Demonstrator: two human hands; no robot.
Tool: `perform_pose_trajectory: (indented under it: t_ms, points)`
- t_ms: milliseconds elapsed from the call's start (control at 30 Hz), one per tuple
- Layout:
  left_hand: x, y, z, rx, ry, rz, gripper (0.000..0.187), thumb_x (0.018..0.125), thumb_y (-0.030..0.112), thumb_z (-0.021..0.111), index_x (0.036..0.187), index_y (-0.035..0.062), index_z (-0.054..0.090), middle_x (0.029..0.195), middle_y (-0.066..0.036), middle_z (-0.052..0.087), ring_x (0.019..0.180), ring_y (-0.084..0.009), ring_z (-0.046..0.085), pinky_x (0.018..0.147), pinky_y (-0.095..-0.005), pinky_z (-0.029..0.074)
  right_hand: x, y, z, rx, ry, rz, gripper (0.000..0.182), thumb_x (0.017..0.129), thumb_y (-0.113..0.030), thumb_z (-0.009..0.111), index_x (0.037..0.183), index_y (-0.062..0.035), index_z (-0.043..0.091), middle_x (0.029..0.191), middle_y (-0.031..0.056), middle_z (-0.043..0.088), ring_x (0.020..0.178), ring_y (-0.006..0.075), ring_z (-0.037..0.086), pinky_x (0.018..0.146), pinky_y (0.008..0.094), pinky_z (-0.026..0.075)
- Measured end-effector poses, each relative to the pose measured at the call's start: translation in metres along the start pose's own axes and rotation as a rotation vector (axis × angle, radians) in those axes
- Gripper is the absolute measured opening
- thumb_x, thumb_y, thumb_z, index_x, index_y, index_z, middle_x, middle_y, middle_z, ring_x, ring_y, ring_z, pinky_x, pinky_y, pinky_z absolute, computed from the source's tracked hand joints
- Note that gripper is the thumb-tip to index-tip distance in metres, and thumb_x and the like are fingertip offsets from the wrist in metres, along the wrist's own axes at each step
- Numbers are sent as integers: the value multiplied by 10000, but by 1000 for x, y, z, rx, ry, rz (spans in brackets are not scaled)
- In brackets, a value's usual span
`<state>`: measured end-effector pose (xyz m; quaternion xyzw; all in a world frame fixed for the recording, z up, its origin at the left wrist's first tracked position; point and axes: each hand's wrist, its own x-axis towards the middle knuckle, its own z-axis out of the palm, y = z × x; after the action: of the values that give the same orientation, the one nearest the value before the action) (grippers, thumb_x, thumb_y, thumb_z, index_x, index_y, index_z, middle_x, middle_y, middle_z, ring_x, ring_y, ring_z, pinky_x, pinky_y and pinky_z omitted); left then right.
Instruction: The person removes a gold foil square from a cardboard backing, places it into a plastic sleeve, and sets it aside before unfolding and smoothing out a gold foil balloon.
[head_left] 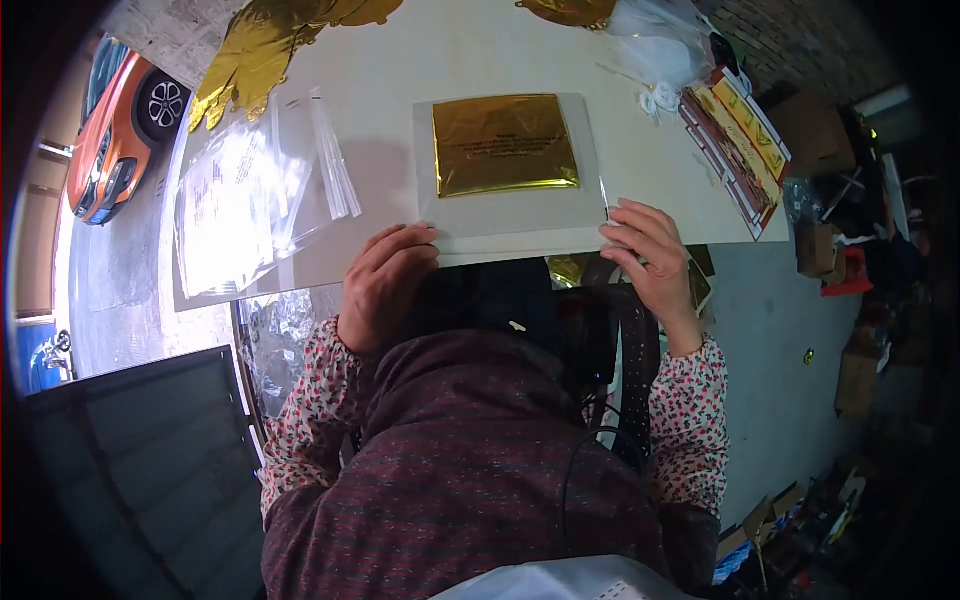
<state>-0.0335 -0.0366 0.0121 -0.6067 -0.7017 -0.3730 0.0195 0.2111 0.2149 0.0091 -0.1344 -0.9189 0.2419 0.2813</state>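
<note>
On the table in front of me lies a clear plastic bag [500, 214] with a folded gold foil sheet [506, 145] inside; dark print shows on it. My left hand [388, 275] is closed at the bag's near left corner, fingers bent over the table edge. At the near right corner my right hand [650, 250] pinches the bag's edge between thumb and fingers. The bag's near edge lies along the table's front edge between both hands.
A stack of clear printed bags [235, 205] lies on the table's left side. Gold foil pieces [255, 60] lie at the back left. Printed cards [738, 145], white string [658, 99] and a plastic bag [655, 45] are at the right. An orange car [115, 140] stands beyond.
</note>
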Motion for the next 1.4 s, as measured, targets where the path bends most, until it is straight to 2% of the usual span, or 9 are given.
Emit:
perform_pose_trajectory:
  t_ms: [300, 600, 900, 1100, 1200, 1233, 1300, 1367, 1400]
  points:
    - [17, 9, 2, 40, 114, -199, 95, 866, 18, 649, 957, 43, 637, 1025, -101, 644, 867, -302, 662, 715, -377, 537, 19, -9, 11, 13, 80, 214, 73, 847, -59, 700, 898, -14, 673, 961, 92, 662, 944, 286, 588, 834, 382, 469]
    - [38, 16, 5, 152, 64, -257, 75, 875, 11, 647, 940, 37, 621, 957, -101, 607, 785, -299, 650, 656, -404, 529, 36, -11, 24, -259, 85, 180, 150, 857, -95, 690, 837, -7, 569, 890, 119, 593, 836, 316, 545, 754, 418, 465]
    - [41, 18, 11, 131, -68, -305, 160, 874, -32, 602, 1026, 12, 582, 1014, -163, 548, 895, -341, 608, 735, -410, 520, 52, -15, 24, -452, -19, 164, 177, 854, -128, 693, 817, -30, 551, 864, 118, 592, 794, 312, 589, 641, 430, 503]
    - [42, 21, 8, 94, -120, -307, 240, 816, -65, 582, 1040, 20, 584, 1023, -162, 541, 916, -346, 585, 778, -435, 505, 61, -13, 25, -298, -39, 481, 211, 921, -198, 647, 905, -40, 509, 763, 134, 597, 664, 384, 620, 599, 480, 484]
    - [36, 17, 10, 93, -57, -235, 280, 773, -69, 598, 1037, 22, 584, 1008, -158, 541, 925, -343, 573, 798, -437, 493, 60, -4, 25, -260, 26, 542, 223, 939, -209, 632, 916, -42, 485, 711, 151, 602, 662, 392, 623, 595, 485, 474]
    - [27, 13, 9, 98, -64, -222, 293, 784, -69, 601, 1063, 19, 590, 1086, -150, 570, 1030, -344, 577, 853, -427, 494, 59, -1, 25, -231, 69, 561, 220, 942, -212, 629, 920, -41, 493, 708, 158, 604, 665, 391, 626, 592, 477, 474]
    - [18, 11, 10, 136, -3, -114, 314, 792, -55, 613, 1096, 22, 598, 1170, -142, 579, 1122, -341, 564, 905, -426, 486, 53, 6, 25, -171, 151, 607, 214, 949, -217, 623, 929, -38, 507, 703, 172, 610, 671, 388, 630, 586, 463, 472]
    - [6, 13, 13, 189, -49, -71, 387, 812, -8, 641, 1195, 37, 606, 1319, -128, 561, 1256, -326, 526, 995, -443, 455, 44, 4, 25, -105, 274, 533, 186, 965, -187, 613, 902, -25, 545, 665, 110, 602, 604, 232, 610, 539, 380, 464]
    - [0, 14, 13, 199, -66, -16, 405, 809, 9, 646, 1211, 45, 606, 1317, -125, 564, 1253, -322, 530, 994, -442, 454, 36, -1, 24, -72, 336, 500, 180, 973, -172, 608, 888, -19, 563, 646, 80, 597, 570, 154, 600, 516, 338, 460]
